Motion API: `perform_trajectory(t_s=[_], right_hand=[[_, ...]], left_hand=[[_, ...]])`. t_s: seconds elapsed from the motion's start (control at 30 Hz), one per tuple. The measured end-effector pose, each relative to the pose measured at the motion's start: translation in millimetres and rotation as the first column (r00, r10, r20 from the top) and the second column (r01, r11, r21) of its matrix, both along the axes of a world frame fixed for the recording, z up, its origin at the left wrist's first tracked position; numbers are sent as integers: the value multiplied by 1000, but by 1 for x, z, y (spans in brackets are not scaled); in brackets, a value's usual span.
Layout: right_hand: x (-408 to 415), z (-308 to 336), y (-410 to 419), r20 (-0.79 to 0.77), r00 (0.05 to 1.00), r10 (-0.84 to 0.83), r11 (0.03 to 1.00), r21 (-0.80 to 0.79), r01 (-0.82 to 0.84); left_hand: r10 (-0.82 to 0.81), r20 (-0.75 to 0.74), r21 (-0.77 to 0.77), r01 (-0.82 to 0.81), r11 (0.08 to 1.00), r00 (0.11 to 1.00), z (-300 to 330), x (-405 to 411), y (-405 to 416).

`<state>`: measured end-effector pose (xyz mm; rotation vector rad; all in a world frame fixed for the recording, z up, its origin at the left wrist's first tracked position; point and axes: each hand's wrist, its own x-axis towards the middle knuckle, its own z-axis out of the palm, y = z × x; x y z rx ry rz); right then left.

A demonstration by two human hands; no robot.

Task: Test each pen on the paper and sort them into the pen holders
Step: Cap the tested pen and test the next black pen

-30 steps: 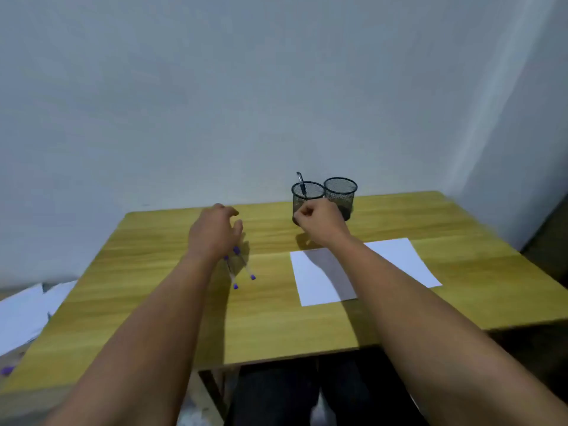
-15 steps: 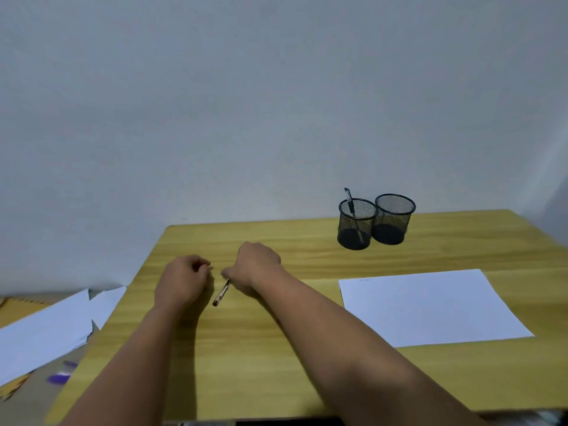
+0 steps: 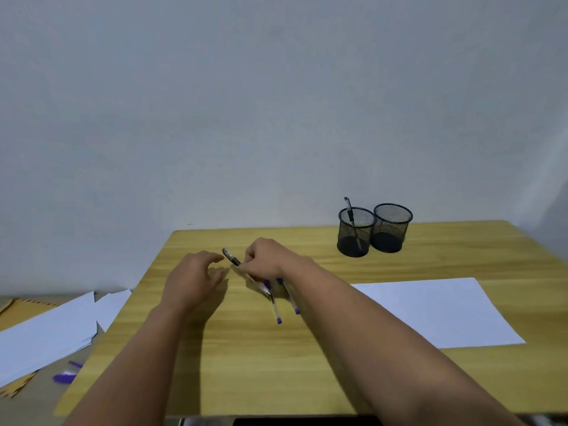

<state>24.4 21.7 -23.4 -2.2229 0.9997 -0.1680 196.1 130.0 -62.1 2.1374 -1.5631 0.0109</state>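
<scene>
- Head view: the right hand [image 3: 266,256] is pinched closed on a black-capped pen [image 3: 231,257], whose cap end points up and away toward the left hand [image 3: 193,278] while its tip end slants down toward the bench [image 3: 307,364].
- The left hand hovers just beside that pen with its fingers spread and curled, holding nothing; its grip is open.
- Two purple-capped pens [image 3: 284,299] lie on the bench just under the right wrist, side by side, caps toward the person.
- Step in hand, as I judge it: picking up the next pen for testing. The cap looks to be still on, so the next move likely calls for the left hand to take the cap end and pull it off while the right holds the barrel.
- After that the pen must travel to the white paper [image 3: 436,312], which lies well to the right on the bench, for a scribble.
- The two mesh pen holders [image 3: 373,230] stand touching at the far side of the bench; the left one already holds one pen [image 3: 349,207], the right one looks empty.
- Both forearms reach forward from the near edge, the right crossing inward toward the left.
- Loose sheets [image 3: 46,330] lie off the bench to the left.
</scene>
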Motion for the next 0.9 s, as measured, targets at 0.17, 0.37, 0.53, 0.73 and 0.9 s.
perform_trajectory(t_s=[0.17, 0.37, 0.53, 0.73, 0.9], right_hand=[[-48, 15, -12, 102, 995, 6, 994, 108, -17], [-112, 31, -18, 404, 874, -271, 918, 382, 109], [-142, 31, -12, 524, 685, -505, 784, 610, 111], [-162, 20, -10, 559, 540, -629, 752, 613, 242], [-174, 13, -22, 538, 397, -744, 661, 678, 320]], left_hand=[[-74, 57, -84, 79, 993, 996, 21, -27, -4], [-179, -114, -102, 167, 981, 977, 39, -68, -16], [-292, -329, -234, 223, 946, 898, 59, -123, -28], [-342, -519, -80, 354, 932, 784, 74, -177, -45], [-323, -548, -8, 381, 925, 771, 82, -208, -58]])
